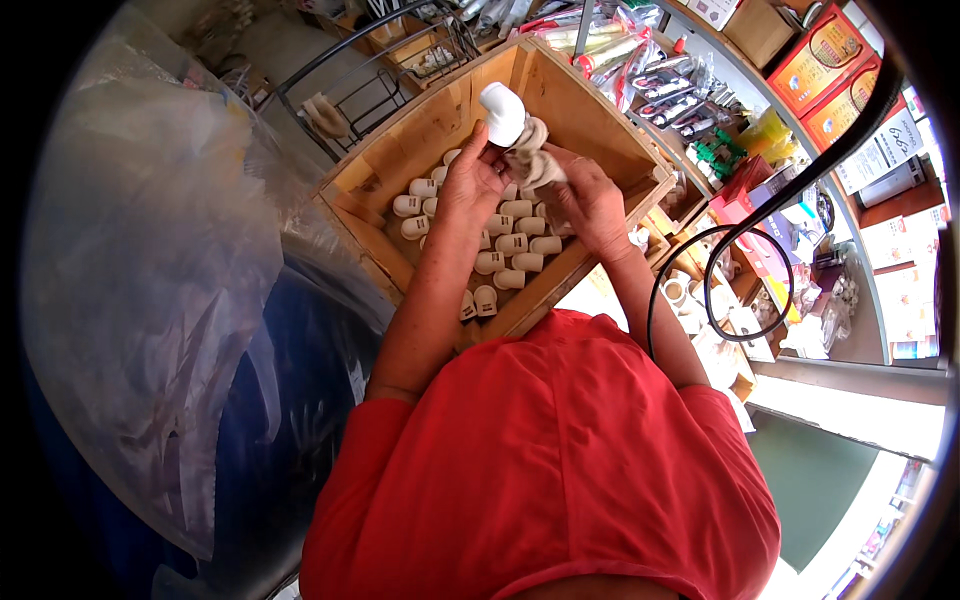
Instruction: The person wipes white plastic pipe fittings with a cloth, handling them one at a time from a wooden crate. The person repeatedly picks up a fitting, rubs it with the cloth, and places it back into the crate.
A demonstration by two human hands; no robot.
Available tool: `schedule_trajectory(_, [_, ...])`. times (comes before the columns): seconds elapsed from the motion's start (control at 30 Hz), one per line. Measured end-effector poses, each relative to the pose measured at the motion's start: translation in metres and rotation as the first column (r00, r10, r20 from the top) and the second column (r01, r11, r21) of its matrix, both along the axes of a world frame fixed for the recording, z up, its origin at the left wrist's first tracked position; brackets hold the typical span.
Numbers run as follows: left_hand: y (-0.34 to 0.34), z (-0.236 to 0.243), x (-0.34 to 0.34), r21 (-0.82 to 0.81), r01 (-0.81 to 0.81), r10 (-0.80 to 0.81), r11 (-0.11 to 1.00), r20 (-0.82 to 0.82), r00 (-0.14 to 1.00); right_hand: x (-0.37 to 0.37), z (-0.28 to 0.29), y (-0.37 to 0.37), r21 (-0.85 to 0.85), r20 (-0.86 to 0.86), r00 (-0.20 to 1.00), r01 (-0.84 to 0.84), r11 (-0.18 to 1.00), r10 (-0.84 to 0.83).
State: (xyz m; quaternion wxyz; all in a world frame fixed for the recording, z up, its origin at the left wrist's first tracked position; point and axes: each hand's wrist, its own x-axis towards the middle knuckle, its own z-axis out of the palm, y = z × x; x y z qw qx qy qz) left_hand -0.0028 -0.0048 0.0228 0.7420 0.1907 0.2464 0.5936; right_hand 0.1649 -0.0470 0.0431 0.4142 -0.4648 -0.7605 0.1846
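Note:
Above a wooden box (355, 185), my left hand (473, 180) is closed round the lower side of a white plastic elbow pipe fitting (503, 113). My right hand (590, 200) grips a crumpled beige cloth (536, 160), which lies against the fitting's right side. Part of the cloth and the right fingertips hide one another. Below both hands, several smaller off-white elbow fittings (512, 243) lie loose on the bottom of the box, some covered by my left forearm.
Clear plastic sheeting (160, 250) over something blue fills the left side. A black wire rack (345, 85) stands beyond the box. Shelves with packaged goods (670, 95) and boxes run along the right. A black cable (760, 215) loops near my right arm.

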Motion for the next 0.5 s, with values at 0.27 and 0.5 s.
schedule_trajectory(0.27, [-0.003, 0.005, 0.003, 0.023, 0.138, -0.14, 0.99, 0.061, 0.988, 0.025, 0.016, 0.014, -0.354, -0.72, 0.686, -0.238, 0.904, -0.101])
schedule_trajectory(0.5, [-0.011, -0.003, 0.019, 0.103, 0.288, -0.299, 0.952, 0.103, 0.949, 0.025, 0.014, 0.022, -0.442, -0.773, 0.598, -0.268, 0.856, -0.211])
